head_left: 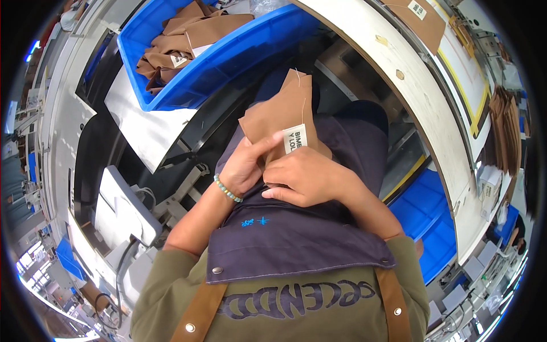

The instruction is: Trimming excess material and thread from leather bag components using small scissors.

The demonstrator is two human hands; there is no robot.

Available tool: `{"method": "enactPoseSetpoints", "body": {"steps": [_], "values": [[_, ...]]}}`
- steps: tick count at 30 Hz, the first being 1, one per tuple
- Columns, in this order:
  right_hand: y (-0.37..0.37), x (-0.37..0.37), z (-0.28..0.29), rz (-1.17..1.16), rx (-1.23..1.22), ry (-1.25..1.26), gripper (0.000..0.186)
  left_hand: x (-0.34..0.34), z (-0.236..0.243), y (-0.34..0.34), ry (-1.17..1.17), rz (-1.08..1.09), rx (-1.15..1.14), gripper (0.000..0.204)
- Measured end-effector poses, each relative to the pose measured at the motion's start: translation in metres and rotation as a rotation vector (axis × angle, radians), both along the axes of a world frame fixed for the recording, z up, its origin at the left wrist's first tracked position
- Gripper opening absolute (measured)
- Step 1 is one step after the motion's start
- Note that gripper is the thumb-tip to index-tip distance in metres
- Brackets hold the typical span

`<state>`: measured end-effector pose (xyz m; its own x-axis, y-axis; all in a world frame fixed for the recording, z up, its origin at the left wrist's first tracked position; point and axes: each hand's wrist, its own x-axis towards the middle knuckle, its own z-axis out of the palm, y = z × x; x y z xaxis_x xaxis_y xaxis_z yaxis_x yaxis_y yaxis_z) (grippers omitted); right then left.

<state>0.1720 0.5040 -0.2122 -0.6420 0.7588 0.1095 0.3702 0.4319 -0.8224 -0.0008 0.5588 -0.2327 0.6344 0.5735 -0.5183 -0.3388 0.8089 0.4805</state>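
Observation:
A brown fabric piece (pixel 282 108) with a sewn-on white label (pixel 295 138) lies over my lap, its pointed end facing away from me. Loose pale threads trail from its far tip and from beside the label. My left hand (pixel 246 164) grips the piece's near left side, thumb stretched across the front toward the label. A beaded bracelet (pixel 228 189) circles that wrist. Curled fingers of my right hand (pixel 307 176) close on the near edge, covering the label's lower part. What the right fingertips pinch underneath is hidden. Below both hands is my dark apron (pixel 296 245).
A blue bin (pixel 228 62) heaped with brown fabric pieces (pixel 199 28) stands ahead to the left. A curved white table edge (pixel 421 97) runs along my right, with another labelled brown piece (pixel 427 25) on it. Blue crates (pixel 427 205) sit below right; brown pieces (pixel 501 131) hang at far right.

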Motion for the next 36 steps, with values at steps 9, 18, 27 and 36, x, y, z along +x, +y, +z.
{"method": "enactPoseSetpoints", "body": {"steps": [9,18,27,36], "values": [[-0.01,0.07,-0.047,-0.73,-0.52,0.903,0.036,-0.009,0.031,0.034,0.802,0.08,0.985,0.041],[-0.023,0.105,-0.081,-0.55,-1.13,2.148,0.034,0.124,0.098,-0.015,0.098,-0.431,0.698,0.042],[-0.015,0.067,-0.178,-1.07,-0.689,0.844,0.038,0.261,0.106,-0.248,-0.388,-1.289,0.375,0.048],[-0.01,0.059,-0.185,-0.995,-0.605,0.725,0.038,0.186,0.099,-0.166,-0.199,-1.13,0.8,0.024]]}}
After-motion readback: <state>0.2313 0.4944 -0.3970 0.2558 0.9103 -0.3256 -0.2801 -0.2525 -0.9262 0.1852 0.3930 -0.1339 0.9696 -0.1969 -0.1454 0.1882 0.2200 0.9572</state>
